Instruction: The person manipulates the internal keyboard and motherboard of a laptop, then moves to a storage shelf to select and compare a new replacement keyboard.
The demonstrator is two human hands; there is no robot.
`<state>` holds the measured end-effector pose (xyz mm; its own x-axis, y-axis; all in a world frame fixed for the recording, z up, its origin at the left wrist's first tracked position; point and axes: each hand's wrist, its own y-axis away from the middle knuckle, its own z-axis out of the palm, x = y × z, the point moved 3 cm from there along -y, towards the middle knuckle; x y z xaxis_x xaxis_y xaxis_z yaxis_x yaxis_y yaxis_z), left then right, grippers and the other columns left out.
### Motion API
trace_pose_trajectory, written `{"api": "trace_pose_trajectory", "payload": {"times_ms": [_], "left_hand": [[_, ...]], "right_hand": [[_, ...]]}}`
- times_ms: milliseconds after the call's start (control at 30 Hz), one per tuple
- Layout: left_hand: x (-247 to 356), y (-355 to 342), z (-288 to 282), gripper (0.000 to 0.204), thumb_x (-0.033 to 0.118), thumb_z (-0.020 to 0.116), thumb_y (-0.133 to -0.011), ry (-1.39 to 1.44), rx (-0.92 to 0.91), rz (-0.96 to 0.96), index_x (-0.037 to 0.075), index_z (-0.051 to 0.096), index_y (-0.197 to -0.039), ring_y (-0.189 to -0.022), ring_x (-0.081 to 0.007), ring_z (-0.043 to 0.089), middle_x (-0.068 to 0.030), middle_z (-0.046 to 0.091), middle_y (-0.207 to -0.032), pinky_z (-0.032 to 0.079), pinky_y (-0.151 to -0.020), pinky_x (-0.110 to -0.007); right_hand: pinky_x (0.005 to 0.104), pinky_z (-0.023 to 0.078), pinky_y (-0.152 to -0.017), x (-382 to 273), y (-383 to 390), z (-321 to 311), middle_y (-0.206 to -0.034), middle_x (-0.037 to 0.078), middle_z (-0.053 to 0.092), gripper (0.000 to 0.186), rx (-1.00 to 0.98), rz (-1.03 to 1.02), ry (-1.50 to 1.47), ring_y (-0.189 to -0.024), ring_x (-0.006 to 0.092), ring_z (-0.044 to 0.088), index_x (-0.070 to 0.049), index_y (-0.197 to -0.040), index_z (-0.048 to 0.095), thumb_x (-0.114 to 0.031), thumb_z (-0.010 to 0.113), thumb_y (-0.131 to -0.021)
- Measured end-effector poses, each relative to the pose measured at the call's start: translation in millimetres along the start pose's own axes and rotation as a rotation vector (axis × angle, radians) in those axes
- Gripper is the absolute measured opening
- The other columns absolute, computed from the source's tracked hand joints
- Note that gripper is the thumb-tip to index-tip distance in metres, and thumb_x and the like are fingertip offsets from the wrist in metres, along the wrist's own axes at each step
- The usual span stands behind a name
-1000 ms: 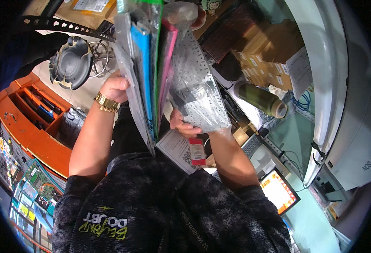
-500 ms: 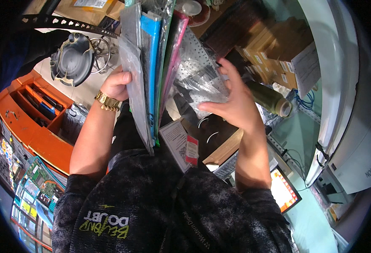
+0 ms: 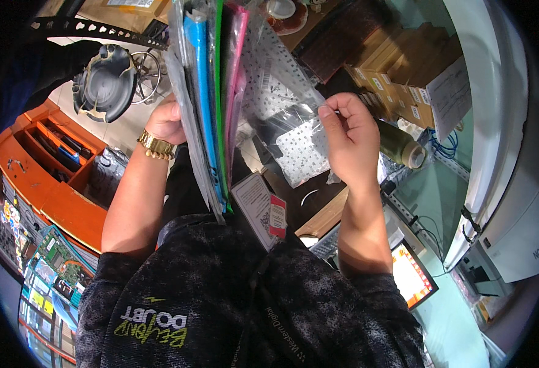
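My left hand point(image 3: 166, 122), with a gold watch on its wrist, is closed on the left side of an upright stack of plastic folders. A clear grey sleeve point(image 3: 186, 116), a blue folder point(image 3: 202, 80), a green-edged one point(image 3: 219, 92) and a pink one point(image 3: 236, 67) stand side by side in it. To the right of them spreads a clear plastic sleeve point(image 3: 300, 150) patterned with small dark dots. My right hand point(image 3: 350, 138) pinches that sleeve's right edge between thumb and fingers. Part of the left fingers is hidden behind the stack.
An ID card point(image 3: 254, 205) hangs before my chest. On the right are a green bottle point(image 3: 398, 144), cardboard boxes point(image 3: 398, 92), blue cable point(image 3: 444, 144) and a lit screen point(image 3: 413, 276). On the left stand an orange drawer unit point(image 3: 49, 190) and a worn round stool point(image 3: 105, 83).
My right hand has gone from spread fingers to a pinch on the dotted sleeve's edge. The sleeve is now drawn out flatter to the right. The folder stack has shifted slightly left.
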<state>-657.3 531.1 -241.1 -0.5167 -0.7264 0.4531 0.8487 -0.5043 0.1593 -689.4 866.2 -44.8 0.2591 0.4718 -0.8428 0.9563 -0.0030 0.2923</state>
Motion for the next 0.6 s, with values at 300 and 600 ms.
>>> {"api": "trace_pose_trajectory", "payload": {"times_ms": [300,600], "left_hand": [[8.8,1.3,13.9,0.094,0.045,0.099,-0.085,0.094,0.011,-0.087,-0.001,0.064,-0.158,-0.128,-0.0316,0.079,-0.0179,0.079,-0.145,0.064,-0.113,-0.049],[7.7,8.6,7.9,0.089,0.050,0.097,-0.087,0.148,0.075,-0.096,0.001,0.068,-0.155,-0.130,-0.0328,0.078,-0.0166,0.079,-0.145,0.061,-0.116,-0.050]], "right_hand": [[0.0249,0.047,-0.072,0.2,2.0,-2.2,-0.091,-0.003,0.070,0.008,-0.038,0.005,-0.062,-0.082,0.0037,0.058,-0.003,-0.112,0.071,-0.009,0.076,-0.109],[0.0386,0.048,-0.116,78.8,-4.1,47.0,-0.142,0.011,0.073,0.083,-0.563,0.607,-1.045,-0.130,0.0210,0.065,0.004,-0.156,0.060,-0.069,0.043,-0.121]]}}
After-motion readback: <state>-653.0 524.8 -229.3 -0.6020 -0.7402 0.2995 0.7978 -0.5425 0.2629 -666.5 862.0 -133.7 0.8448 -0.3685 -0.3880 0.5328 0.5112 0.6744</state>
